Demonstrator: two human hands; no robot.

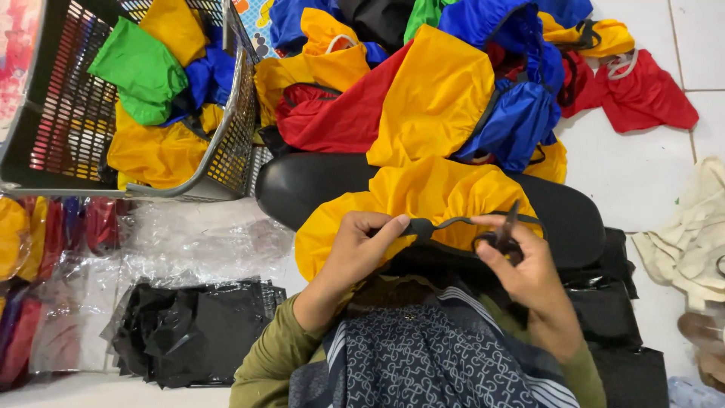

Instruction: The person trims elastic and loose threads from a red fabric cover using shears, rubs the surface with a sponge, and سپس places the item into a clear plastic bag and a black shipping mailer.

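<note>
Patterned cloth (423, 363) lies nearest, and beyond it the black cord (445, 224) of the yellow bag (430, 193) is best kept taut between left hand (361, 245), pinching, and right hand (521, 264), closed on scissors (504, 234)

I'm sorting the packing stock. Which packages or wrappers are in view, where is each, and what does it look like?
Clear plastic bags: far left on the floor, holding yellow, blue and red pieces.
Loose clear plastic sheet: below the basket, crumpled, see-through.
Black bags: lower left, a flat stack.
No labels, signs or screens show.
</note>
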